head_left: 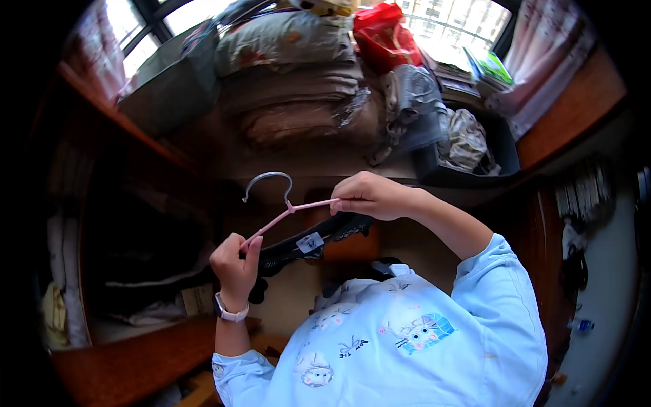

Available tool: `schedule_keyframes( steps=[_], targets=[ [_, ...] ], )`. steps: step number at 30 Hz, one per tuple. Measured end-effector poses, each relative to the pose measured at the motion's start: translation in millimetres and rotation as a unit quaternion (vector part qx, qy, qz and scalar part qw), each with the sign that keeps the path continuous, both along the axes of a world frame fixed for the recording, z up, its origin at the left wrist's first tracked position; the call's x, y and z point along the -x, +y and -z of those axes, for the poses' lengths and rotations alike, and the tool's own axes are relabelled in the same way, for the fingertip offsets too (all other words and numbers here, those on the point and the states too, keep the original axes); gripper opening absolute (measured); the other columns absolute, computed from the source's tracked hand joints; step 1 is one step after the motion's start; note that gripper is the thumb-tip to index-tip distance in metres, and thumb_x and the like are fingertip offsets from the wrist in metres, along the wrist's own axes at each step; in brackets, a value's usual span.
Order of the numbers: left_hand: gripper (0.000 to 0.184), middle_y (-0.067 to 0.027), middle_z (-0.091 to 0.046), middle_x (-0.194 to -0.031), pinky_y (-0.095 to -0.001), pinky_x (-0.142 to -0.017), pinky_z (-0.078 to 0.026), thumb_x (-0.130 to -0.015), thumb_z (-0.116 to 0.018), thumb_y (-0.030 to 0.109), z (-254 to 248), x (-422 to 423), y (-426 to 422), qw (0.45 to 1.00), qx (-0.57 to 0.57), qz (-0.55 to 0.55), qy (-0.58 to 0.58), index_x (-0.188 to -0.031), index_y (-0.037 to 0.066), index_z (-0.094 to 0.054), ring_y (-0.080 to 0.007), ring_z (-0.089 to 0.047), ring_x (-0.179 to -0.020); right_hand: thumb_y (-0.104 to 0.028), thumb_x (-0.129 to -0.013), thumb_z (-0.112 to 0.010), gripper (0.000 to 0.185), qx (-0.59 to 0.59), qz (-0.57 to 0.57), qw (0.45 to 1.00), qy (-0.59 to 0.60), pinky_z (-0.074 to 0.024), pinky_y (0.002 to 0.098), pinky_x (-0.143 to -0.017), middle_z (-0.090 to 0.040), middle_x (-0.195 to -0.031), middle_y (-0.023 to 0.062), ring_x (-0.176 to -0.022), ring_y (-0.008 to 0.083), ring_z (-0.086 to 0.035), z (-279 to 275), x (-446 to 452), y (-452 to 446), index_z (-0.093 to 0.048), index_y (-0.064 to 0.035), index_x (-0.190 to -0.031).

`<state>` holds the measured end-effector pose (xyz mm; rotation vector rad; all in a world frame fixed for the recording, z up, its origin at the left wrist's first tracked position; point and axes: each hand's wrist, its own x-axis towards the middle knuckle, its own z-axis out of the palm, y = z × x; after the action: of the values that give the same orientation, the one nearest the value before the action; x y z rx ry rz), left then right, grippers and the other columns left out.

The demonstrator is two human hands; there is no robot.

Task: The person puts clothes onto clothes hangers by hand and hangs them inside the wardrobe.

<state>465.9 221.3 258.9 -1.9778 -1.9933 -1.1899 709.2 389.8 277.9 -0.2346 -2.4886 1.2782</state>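
Observation:
A pink clothes hanger (271, 222) with a silver metal hook is stretched between my two hands, tilted down to the left. My left hand (234, 266), with a watch (229, 310) on its wrist, grips the lower end of the hanger. The other end is pinched by my right hand (371, 196). Below the hanger hangs a dark garment (291, 249) with a pale label near its upper edge. It runs from one hand to the other; how it is fastened to the hanger I cannot make out.
Folded bedding (291, 88) is stacked by the window, beside a grey fabric bin (169, 85) and a red bag (384, 37). A dark box (468, 175) with clothes stands at right. Left is an open wooden cabinet (135, 353) with clothes inside. Pink curtains (549, 54) frame the window.

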Motion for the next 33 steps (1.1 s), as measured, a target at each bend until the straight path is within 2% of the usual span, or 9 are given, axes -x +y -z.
schedule_keyframes(
  steps=[6, 10, 15, 21, 24, 26, 28, 30, 33],
  targets=[
    [0.034, -0.0085, -0.045, -0.053, -0.0317, -0.041, -0.032, -0.075, -0.066, 0.033, -1, -1, 54, 0.996, -0.036, 0.055, 0.052, -0.064, 0.004, -0.052, -0.0234, -0.045, -0.045, -0.019, -0.087, -0.051, 0.021, -0.023, 0.131, 0.985, -0.109, -0.0434, 0.032, -0.067, -0.058, -0.077, 0.0092, -0.075, 0.0219, -0.056, -4, -57, -10, -0.06, 0.0002, -0.082],
    [0.059, -0.0144, -0.051, -0.09, -0.0365, -0.079, -0.038, -0.079, -0.047, 0.059, -5, -2, 95, 0.991, -0.111, 0.071, -0.03, -0.091, 0.002, -0.053, -0.0288, -0.049, -0.087, -0.022, -0.087, -0.052, 0.026, 0.05, 0.292, 0.955, -0.012, -0.043, 0.028, -0.067, -0.059, -0.075, 0.0068, -0.073, 0.0156, -0.055, -24, -119, 33, -0.061, 0.0002, -0.079],
    [0.044, -0.014, -0.051, -0.088, -0.0342, -0.075, -0.039, -0.081, -0.052, 0.043, 11, -57, 157, 0.981, -0.075, 0.117, -0.138, -0.082, -0.001, -0.053, -0.0275, -0.05, -0.083, -0.03, -0.09, -0.05, 0.032, 0.011, 0.408, 0.907, 0.099, -0.0447, 0.0242, -0.064, -0.059, -0.071, 0.0029, -0.067, 0.0107, -0.055, -88, -214, 131, -0.06, -0.0026, -0.076],
    [0.028, -0.0135, -0.052, -0.084, -0.0347, -0.071, -0.04, -0.078, -0.056, 0.028, 29, -135, 248, 0.981, -0.041, 0.107, -0.157, -0.076, 0.0, -0.055, -0.028, -0.05, -0.08, -0.031, -0.089, -0.051, 0.031, 0.154, 0.401, 0.88, 0.204, -0.0478, 0.0222, -0.06, -0.058, -0.069, 0.0044, -0.064, 0.0104, -0.056, -124, -294, 303, -0.059, -0.0028, -0.078],
    [0.019, -0.0122, -0.053, -0.08, -0.0343, -0.071, -0.04, -0.077, -0.058, 0.018, 30, -154, 287, 0.984, -0.009, 0.071, -0.161, -0.073, 0.0, -0.054, -0.0277, -0.049, -0.078, -0.03, -0.087, -0.053, 0.029, 0.354, 0.493, 0.749, 0.266, -0.0493, 0.0282, -0.064, -0.059, -0.07, 0.0063, -0.064, 0.0169, -0.057, -81, -313, 423, -0.058, -0.0023, -0.081],
    [0.016, -0.0116, -0.053, -0.079, -0.0346, -0.07, -0.039, -0.077, -0.058, 0.015, 30, -163, 304, 0.989, 0.019, 0.035, -0.145, -0.072, 0.001, -0.053, -0.0278, -0.049, -0.076, -0.028, -0.089, -0.051, 0.027, 0.488, 0.4, 0.719, 0.291, -0.0499, 0.033, -0.067, -0.061, -0.073, 0.0091, -0.066, 0.0213, -0.059, -9, -337, 516, -0.058, -0.003, -0.081],
    [0.017, -0.0116, -0.053, -0.078, -0.0349, -0.07, -0.039, -0.078, -0.058, 0.015, 28, -166, 317, 0.991, 0.036, 0.0, -0.128, -0.071, 0.0, -0.053, -0.0279, -0.049, -0.075, -0.031, -0.093, -0.039, 0.033, 0.518, 0.483, 0.656, 0.261, -0.0481, 0.0412, -0.077, -0.061, -0.076, 0.0133, -0.074, 0.0278, -0.06, 43, -327, 564, -0.052, -0.0013, -0.098],
    [0.017, -0.012, -0.053, -0.076, -0.0354, -0.069, -0.039, -0.077, -0.059, 0.014, 23, -160, 323, 0.991, 0.055, -0.027, -0.121, -0.071, 0.0, -0.052, -0.0283, -0.049, -0.074, -0.025, -0.091, -0.038, 0.031, 0.553, 0.494, 0.603, 0.293, -0.0437, 0.0443, -0.086, -0.059, -0.097, 0.0194, -0.092, 0.0302, -0.056, 91, -313, 596, -0.05, 0.0008, -0.104],
    [0.014, -0.0118, -0.053, -0.075, -0.0362, -0.069, -0.039, -0.075, -0.061, 0.01, 24, -137, 334, 0.991, 0.058, -0.081, -0.094, -0.07, 0.001, -0.052, -0.0286, -0.049, -0.074, -0.015, -0.086, -0.042, 0.024, 0.536, 0.534, 0.63, 0.174, -0.0468, 0.0412, -0.076, -0.058, -0.094, 0.0174, -0.087, 0.028, -0.056, 164, -325, 616, -0.051, 0.0009, -0.101]
  ],
)
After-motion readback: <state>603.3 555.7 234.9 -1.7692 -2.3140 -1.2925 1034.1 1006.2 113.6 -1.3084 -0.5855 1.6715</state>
